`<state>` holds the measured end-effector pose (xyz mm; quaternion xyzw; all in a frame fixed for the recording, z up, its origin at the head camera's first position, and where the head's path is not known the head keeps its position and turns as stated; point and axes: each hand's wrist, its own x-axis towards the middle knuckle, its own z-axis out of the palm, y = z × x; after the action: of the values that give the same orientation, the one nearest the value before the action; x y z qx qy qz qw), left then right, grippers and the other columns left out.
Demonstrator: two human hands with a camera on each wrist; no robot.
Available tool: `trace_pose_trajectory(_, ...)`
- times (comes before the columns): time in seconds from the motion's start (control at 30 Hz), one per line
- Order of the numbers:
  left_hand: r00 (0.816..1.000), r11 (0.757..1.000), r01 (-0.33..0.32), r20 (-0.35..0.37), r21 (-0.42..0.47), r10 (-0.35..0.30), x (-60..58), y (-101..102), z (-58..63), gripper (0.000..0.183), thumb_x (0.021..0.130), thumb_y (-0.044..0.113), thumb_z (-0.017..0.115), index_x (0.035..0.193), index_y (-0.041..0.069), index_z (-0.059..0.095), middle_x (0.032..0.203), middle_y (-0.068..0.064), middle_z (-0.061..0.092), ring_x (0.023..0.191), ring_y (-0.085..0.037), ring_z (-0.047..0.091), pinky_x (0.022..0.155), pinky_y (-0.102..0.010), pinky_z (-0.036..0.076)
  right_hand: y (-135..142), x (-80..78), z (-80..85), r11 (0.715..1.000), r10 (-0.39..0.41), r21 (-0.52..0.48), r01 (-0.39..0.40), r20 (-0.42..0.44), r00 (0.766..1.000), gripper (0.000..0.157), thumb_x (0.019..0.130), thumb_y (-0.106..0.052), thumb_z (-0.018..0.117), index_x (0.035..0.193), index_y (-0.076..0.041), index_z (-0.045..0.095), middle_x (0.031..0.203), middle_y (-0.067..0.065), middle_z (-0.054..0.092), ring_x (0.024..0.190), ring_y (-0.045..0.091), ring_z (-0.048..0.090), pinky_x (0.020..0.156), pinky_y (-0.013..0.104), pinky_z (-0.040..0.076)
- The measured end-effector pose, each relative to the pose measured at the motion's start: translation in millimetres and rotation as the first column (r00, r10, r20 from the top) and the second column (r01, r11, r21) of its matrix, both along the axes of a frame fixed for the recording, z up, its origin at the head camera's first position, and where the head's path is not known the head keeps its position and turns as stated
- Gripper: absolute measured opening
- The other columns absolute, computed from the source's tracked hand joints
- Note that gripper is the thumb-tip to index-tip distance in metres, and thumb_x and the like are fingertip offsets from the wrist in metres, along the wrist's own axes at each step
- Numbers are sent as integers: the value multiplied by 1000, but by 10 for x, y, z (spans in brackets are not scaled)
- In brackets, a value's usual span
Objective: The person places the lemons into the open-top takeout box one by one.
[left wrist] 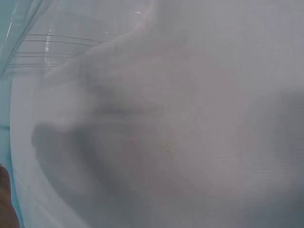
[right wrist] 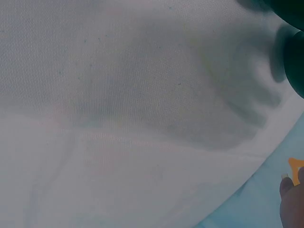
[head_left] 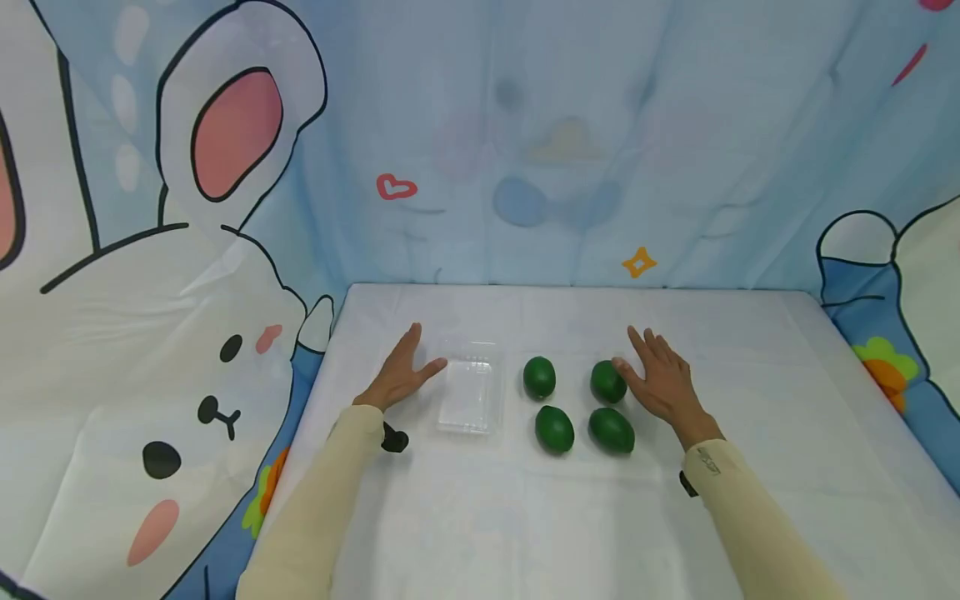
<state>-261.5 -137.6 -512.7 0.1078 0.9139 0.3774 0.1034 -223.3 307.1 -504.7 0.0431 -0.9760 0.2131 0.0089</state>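
So my read is we're right at the start of a pick — nothing is in either hand yet. The left hand (head_left: 400, 373) has its fingers extended and the thumb reaching out to the near side of the clear plastic tray (head_left: 470, 396); no grip on it, and I can't tell if the thumb actually touches the edge. The right hand (head_left: 662, 379) is the same deal, fingers loose and spread, gripping nothing, with its thumb overlapping the far-right green fruit (head_left: 607, 382) in the head view. Touching or just above it? Can't tell.

The tray sits flat on the white cloth (head_left: 487, 517), nothing showing inside. Just right of it are four green fruits in a rough square: that far-right one, plus the far-left fruit (head_left: 539, 378), the near-left fruit (head_left: 555, 430) and the near-right fruit (head_left: 611, 431).

Next move, I'd guess, calls for the right hand to curl round that closest fruit from the side — they look smooth, so could roll — while the left steadies the tray, which looks light enough to skid.
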Motion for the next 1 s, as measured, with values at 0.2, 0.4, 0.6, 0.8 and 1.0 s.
trace_pose_trajectory(0.2,998,991,2,63,133,-11,183,3,-81,108,83,63,65,157,26,-4,164,5,-2,152,-21,3,121,-51,11,-3,61,26,987,18,-161,-1,106,994,81,98,-58,42,158,-17,5,161,25,8,144,51,9,110,72,11)
trace_pose_trajectory(0.4,993,973,-5,114,231,-22,388,80,-150,118,78,40,81,157,27,-6,164,-1,3,150,-29,12,119,-53,19,-17,77,23,966,55,-258,-2,200,978,96,90,-57,61,158,-21,4,161,23,10,141,55,17,106,72,21)
trace_pose_trajectory(0.6,996,969,18,83,246,-40,504,205,-180,129,72,35,87,157,19,-8,164,-12,6,147,-37,19,118,-50,24,-8,64,-50,942,138,-329,-61,213,967,98,87,-37,73,158,-18,9,160,24,12,138,57,21,106,70,26)
trace_pose_trajectory(0.8,996,966,8,79,259,-30,563,225,-231,129,71,32,88,157,13,-7,163,-15,5,148,-36,19,119,-47,23,-32,67,-130,922,186,-373,-104,190,964,95,86,-26,76,157,-13,15,158,29,16,137,58,23,108,66,27)
trace_pose_trajectory(1.0,997,958,23,67,285,-43,603,220,-309,130,70,31,88,157,11,-7,163,-17,3,148,-38,17,117,-49,25,-38,9,-195,936,179,-329,-123,147,973,90,85,-20,76,155,-8,21,156,28,23,136,55,30,108,63,32)
